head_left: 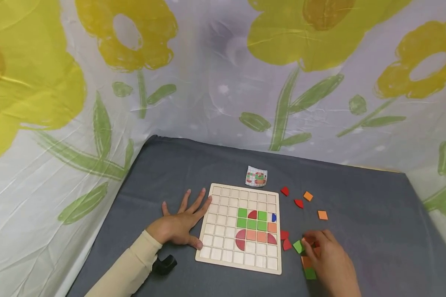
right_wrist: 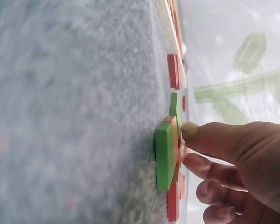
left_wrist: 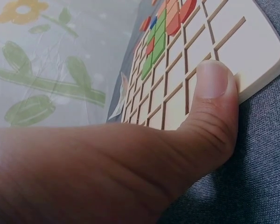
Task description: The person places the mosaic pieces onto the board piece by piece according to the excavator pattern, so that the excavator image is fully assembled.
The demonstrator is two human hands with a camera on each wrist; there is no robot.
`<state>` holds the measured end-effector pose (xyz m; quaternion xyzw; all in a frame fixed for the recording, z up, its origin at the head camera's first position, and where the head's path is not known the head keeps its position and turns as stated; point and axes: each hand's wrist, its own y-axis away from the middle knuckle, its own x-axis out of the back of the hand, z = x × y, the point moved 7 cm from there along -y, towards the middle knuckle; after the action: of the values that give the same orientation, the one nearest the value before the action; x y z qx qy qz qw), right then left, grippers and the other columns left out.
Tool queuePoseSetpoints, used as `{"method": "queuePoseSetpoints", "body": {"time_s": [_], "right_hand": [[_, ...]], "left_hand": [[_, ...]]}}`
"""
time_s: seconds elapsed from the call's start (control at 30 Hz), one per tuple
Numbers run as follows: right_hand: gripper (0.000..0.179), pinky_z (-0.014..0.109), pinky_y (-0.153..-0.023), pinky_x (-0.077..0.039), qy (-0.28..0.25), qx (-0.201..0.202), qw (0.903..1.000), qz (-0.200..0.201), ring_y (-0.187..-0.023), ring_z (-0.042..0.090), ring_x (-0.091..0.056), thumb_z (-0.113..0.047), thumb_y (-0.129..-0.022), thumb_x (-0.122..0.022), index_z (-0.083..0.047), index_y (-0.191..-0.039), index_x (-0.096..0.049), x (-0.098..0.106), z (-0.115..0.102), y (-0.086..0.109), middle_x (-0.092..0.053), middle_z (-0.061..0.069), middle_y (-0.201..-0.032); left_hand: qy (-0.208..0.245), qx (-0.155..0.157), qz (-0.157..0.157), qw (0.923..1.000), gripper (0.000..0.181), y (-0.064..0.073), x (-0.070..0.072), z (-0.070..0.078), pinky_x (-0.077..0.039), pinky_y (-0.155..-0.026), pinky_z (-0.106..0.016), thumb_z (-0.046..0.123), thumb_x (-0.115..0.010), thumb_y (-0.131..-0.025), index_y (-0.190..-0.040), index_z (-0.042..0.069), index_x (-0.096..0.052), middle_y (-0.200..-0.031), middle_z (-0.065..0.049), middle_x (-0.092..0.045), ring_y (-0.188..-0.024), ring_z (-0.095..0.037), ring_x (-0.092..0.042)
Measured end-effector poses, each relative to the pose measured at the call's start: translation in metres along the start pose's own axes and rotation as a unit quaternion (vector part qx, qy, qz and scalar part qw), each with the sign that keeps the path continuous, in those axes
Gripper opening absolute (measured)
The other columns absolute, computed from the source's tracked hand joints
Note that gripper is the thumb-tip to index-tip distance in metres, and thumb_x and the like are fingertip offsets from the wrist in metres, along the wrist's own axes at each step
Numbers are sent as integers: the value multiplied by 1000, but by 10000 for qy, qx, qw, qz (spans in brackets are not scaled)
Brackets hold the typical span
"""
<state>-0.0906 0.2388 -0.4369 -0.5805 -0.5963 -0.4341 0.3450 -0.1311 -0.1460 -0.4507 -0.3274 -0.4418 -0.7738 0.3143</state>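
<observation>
A pale wooden grid board (head_left: 219, 231) lies on the dark cloth, with green, red, salmon and blue tiles in some of its squares. My left hand (head_left: 180, 227) is spread at the board's left side, fingertips at its edge. In the left wrist view, the thumb (left_wrist: 212, 88) rests on the board's rim near a corner. My right hand (head_left: 332, 255) is over a small pile of tiles right of the board, thumb and forefinger bent down to it. A green square tile (right_wrist: 164, 156) lies near these fingertips. Whether they pinch a tile is hidden.
A small printed pattern card (head_left: 256, 176) lies beyond the board. Loose red quarter-round tiles (head_left: 299, 203) and orange square tiles (head_left: 322, 215) are scattered to the right. A black curved object (head_left: 164, 265) sits by the left wrist. A flowered curtain (head_left: 215, 82) hangs behind the table.
</observation>
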Motion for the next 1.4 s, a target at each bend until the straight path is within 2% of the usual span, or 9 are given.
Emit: {"method": "queuePoseSetpoints", "body": {"time_s": [0.3, 0.43, 0.53, 0.73, 0.83, 0.9, 1.13, 1.27, 1.4], "right_hand": [[22, 36, -62, -48, 157, -75, 9998, 51, -75, 16, -57, -32, -95, -83, -12, -104, -78, -1, 3, 0, -63, 5, -101], [21, 39, -66, -52, 171, -145, 9997, 28, -77, 18, -59, -30, -94, -84, -13, -104, -78, -2, 3, -1, -65, 5, -101], [25, 44, -71, -56, 131, -208, 9997, -28, -82, 20, -62, -25, -93, -85, -10, -110, -76, -3, 4, -3, -65, 7, -102], [43, 48, -75, -57, 132, -177, 9998, 17, -86, 24, -63, -21, -92, -84, 1, -125, -67, -2, 2, -5, -65, 14, -106], [46, 46, -72, -56, 85, 95, 9997, 207, -83, 23, -61, -21, -91, -83, 3, -127, -66, 1, -5, -3, -65, 15, -106], [45, 42, -68, -55, -24, 446, 9982, 393, -80, 20, -60, -18, -90, -83, 3, -126, -67, 4, -14, -1, -66, 14, -107], [43, 29, -61, -50, -209, 1736, 9799, 957, -77, 12, -56, -11, -84, -89, -5, -122, -69, -1, -60, 10, -67, 4, -105], [42, 20, -55, -44, -317, 2100, 9736, 830, -71, 6, -51, -14, -84, -90, -11, -121, -69, -13, -85, 15, -64, -1, -102], [38, 20, -57, -48, -252, 2287, 9707, 691, -73, 3, -55, -21, -86, -90, -15, -117, -68, -22, -104, 19, -61, -5, -102]], "left_hand": [[36, 45, -38, 10000, 135, 0, -4, -4, 8, -100, -94, 58, -88, -73, -172, 31, 0, -177, 2, 20, -160, -40, 23], [63, 40, -34, 10000, 136, 1, -6, -5, 8, -100, -94, 59, -87, -72, -172, 31, 1, -177, 2, 20, -160, -40, 23], [71, 16, -16, 10000, 136, 1, -6, -5, 8, -100, -94, 59, -87, -72, -172, 31, 1, -177, 2, 20, -160, -40, 23], [53, -32, 35, 10000, 135, 0, -4, -5, 8, -100, -94, 58, -87, -73, -172, 31, 1, -177, 2, 20, -160, -40, 23], [48, 6, 26, 10000, 135, 0, -3, -5, 8, -100, -94, 57, -88, -73, -172, 30, 0, -177, 2, 20, -159, -41, 23], [37, 33, 8, 10000, 135, 1, -4, -6, 8, -100, -94, 57, -88, -73, -172, 30, 0, -177, 1, 20, -159, -41, 23], [-9, 18, 10, 10000, 135, 0, -4, -5, 7, -100, -95, 58, -87, -73, -172, 30, -1, -177, 1, 19, -160, -41, 22], [-41, 5, -20, 10000, 134, -1, -3, -4, 7, -100, -94, 58, -87, -74, -172, 30, 0, -177, 2, 20, -160, -40, 23], [-46, -43, 1, 10000, 134, -2, 0, -3, 8, -100, -94, 57, -87, -75, -172, 30, 2, -176, 2, 21, -159, -40, 24]]}}
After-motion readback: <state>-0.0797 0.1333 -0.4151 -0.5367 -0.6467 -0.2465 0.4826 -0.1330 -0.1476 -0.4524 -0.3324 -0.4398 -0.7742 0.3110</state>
